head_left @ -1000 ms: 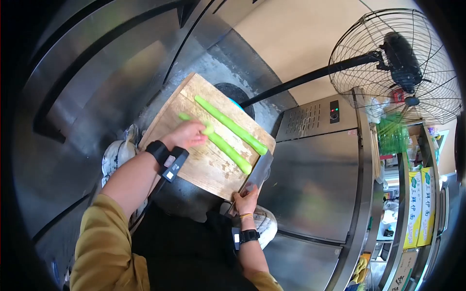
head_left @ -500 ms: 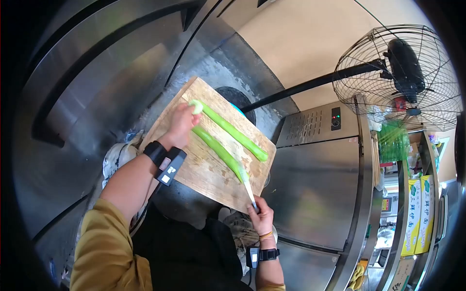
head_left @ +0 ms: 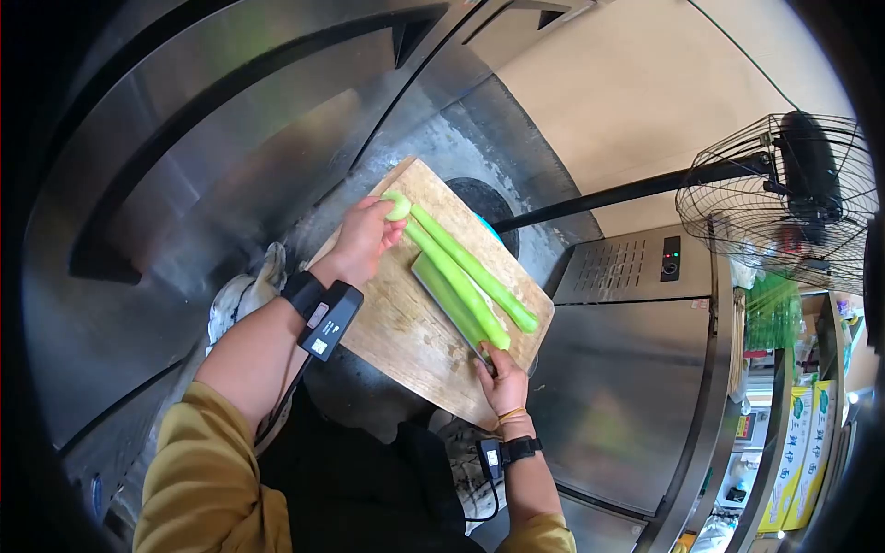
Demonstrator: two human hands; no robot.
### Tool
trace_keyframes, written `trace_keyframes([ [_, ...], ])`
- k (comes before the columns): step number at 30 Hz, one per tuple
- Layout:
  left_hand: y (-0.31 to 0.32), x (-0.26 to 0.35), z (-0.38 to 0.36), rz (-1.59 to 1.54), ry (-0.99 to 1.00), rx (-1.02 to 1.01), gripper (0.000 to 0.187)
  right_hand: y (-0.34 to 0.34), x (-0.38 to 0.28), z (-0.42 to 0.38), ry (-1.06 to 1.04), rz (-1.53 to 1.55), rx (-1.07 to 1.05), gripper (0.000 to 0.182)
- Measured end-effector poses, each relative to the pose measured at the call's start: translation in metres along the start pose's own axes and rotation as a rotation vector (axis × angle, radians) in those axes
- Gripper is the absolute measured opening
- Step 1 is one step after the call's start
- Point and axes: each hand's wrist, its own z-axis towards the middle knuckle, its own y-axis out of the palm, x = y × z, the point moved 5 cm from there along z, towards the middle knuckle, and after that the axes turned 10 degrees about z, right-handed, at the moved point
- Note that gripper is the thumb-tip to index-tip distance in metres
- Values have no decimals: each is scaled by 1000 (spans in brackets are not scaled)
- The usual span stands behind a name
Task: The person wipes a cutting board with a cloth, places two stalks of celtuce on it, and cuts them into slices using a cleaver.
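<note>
Two bare hands work at a wooden board (head_left: pixel 378 318); take its middle as the dial's centre. At ten o'clock the left hand (head_left: pixel 362 241) has its fingers pinched on a round, pale green piece (head_left: pixel 397 205). That piece looks smooth, firm and light, and probably slick, so a grip across its sides seems best. Whether it is loose or joined to a stalk is hard to make out, because the fingers cover part of it.

Along the board, slanting from eleven o'clock toward four, lie the near stalk (head_left: pixel 458 281) and the far stalk (head_left: pixel 476 268), side by side. Both look stiff yet easy to snap, and likely damp and slippery; the thicker ends at four o'clock appear to offer the surest hold. A broad knife (head_left: pixel 449 302) lies against the near stalk's lower-left side, its upper part hidden by the stalk.

At five o'clock the right hand (head_left: pixel 505 382) is closed on the knife, its fingers next to the near stalk's thick end; the handle is out of sight inside the grip. Past it, toward four o'clock, stands a steel cabinet (head_left: pixel 599 387). Beyond, near two o'clock, a fan (head_left: pixel 809 175) runs into the dark rim of the view.
</note>
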Motion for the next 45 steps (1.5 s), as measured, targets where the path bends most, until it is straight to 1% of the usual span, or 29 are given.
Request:
trace_keyframes([
  [2,2,-1,0,11,-14,-13,17,-1,2,3,-18,-19,57,32],
  [3,3,-3,0,18,-25,-24,18,0,-2,3,-68,-32,80,35],
  [6,9,-8,0,42,-57,-83,22,13,-13,-2,-36,-92,-11,39],
  [7,10,-9,-2,49,-67,-103,23,19,-13,-4,-36,-95,-14,45],
  [10,15,-11,-6,76,-74,-159,27,36,-8,-12,-5,-57,39,49],
  [11,16,-10,-7,91,-59,-212,28,40,-4,-13,26,-54,36,51],
  [13,20,-7,-12,120,-34,-328,31,40,-10,-17,10,-61,71,49],
  [14,21,-7,-14,143,-26,-333,32,39,-12,-18,1,-68,90,48],
  [16,24,-6,-19,188,-8,-343,34,36,-17,-19,-117,-123,140,47],
  [17,26,-7,-21,219,-19,-385,36,37,-20,-20,-174,-149,167,47],
  [20,32,-21,-28,313,-72,-503,40,29,-32,-20,-185,-79,252,39],
  [23,42,-45,-47,392,-151,-621,41,36,-22,-16,220,696,239,33],
  [26,52,-73,-62,498,-134,-758,35,29,-53,-6,269,1244,230,31],
  [27,57,-75,-66,550,-68,-830,32,24,-64,-1,250,1275,207,30],
  [30,63,-82,-78,643,33,-875,30,28,-58,-3,228,1259,205,22],
  [31,63,-83,-81,661,58,-885,28,27,-56,-7,270,1269,228,16],
  [33,62,-87,-89,705,105,-907,26,28,-55,-14,277,1247,209,15],
  [36,61,-91,-101,824,254,-836,19,26,-53,-26,288,1163,222,12],
  [39,60,-85,-123,1056,459,-790,12,26,-52,-44,301,1047,239,10],
  [40,60,-84,-131,1075,513,-736,12,27,-51,-49,304,1008,243,10],
  [42,64,-85,-151,1110,626,-627,11,23,-54,-55,257,719,308,6],
  [43,63,-89,-158,1115,601,-589,10,19,-56,-59,235,573,340,5],
  [45,60,-95,-167,1125,558,-509,11,13,-63,-64,161,477,386,5],
])
